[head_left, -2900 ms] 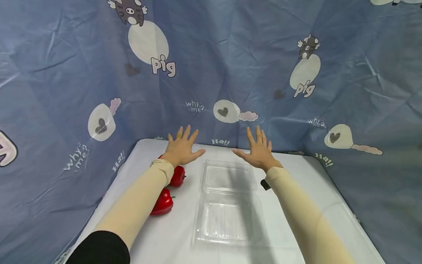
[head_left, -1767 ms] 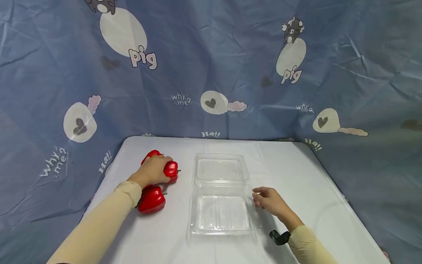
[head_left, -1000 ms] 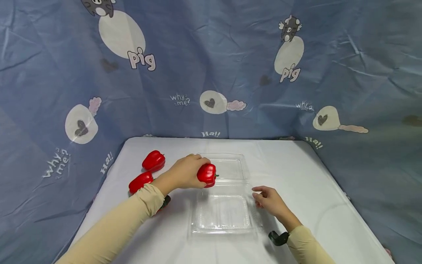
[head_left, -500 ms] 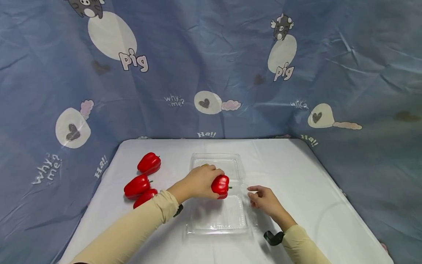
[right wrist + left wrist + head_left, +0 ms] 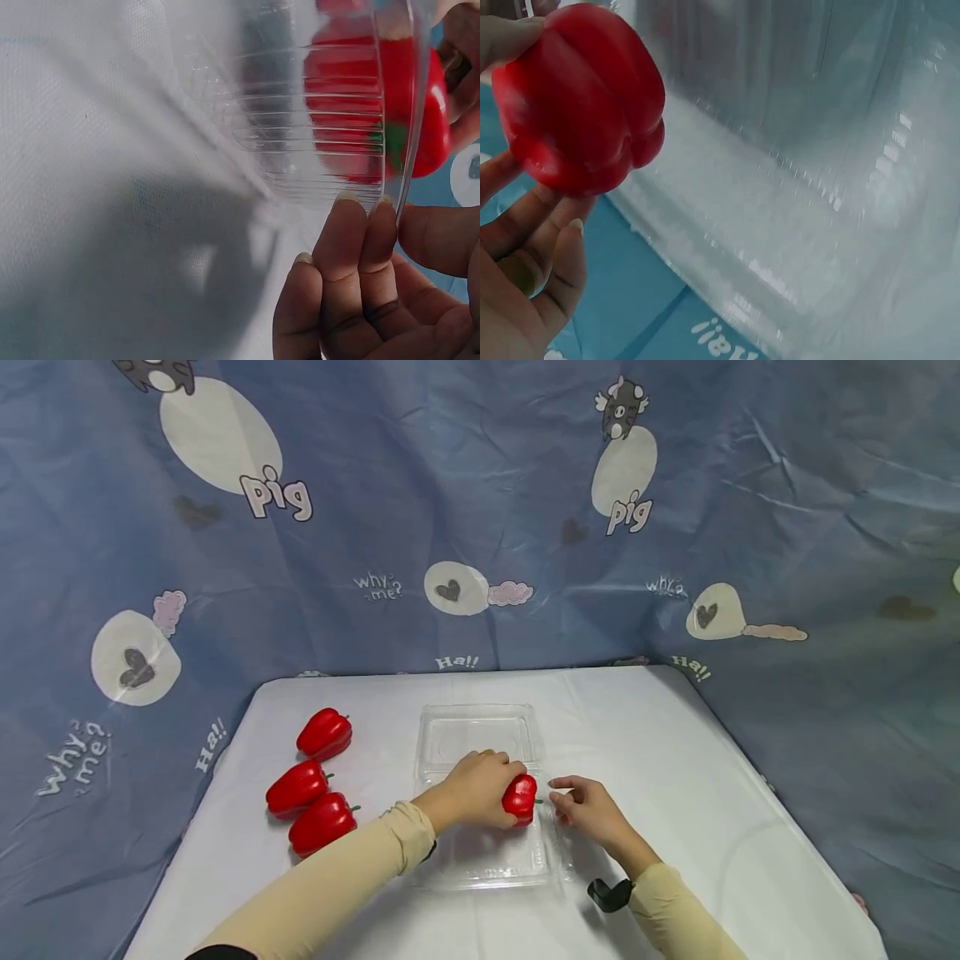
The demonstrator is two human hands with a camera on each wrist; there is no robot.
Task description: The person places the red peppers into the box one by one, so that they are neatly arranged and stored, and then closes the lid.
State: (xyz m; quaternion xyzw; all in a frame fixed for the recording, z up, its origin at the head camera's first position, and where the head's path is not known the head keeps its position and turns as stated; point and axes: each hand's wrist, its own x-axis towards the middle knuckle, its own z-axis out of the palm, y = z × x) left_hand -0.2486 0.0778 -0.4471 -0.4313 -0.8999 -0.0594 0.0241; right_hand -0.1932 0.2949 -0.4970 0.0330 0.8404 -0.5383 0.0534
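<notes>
My left hand [image 5: 478,789] grips a red bell pepper [image 5: 521,800] above the right part of a clear plastic container's base [image 5: 517,867]. In the left wrist view, thumb and fingers sit around the bell pepper [image 5: 585,97], with the ribbed container [image 5: 795,225] beside it. At the base's right side is my right hand [image 5: 592,814]. The right wrist view shows its thumb and fingers [image 5: 341,244] pinching the container's rim [image 5: 409,150]; the bell pepper shows red through the ribbed wall. The container's lid [image 5: 480,735] lies folded back behind the base.
Three more red bell peppers, a rear one [image 5: 325,733], a middle one [image 5: 297,788] and a front one [image 5: 323,824], lie on the left of the white table [image 5: 660,752]. A blue printed curtain [image 5: 375,527] stands around the back and sides.
Both hands came down from above the table. The left took one bell pepper from the left group and carried it right, then lower over the base. The right went to the container's edge and stayed.
</notes>
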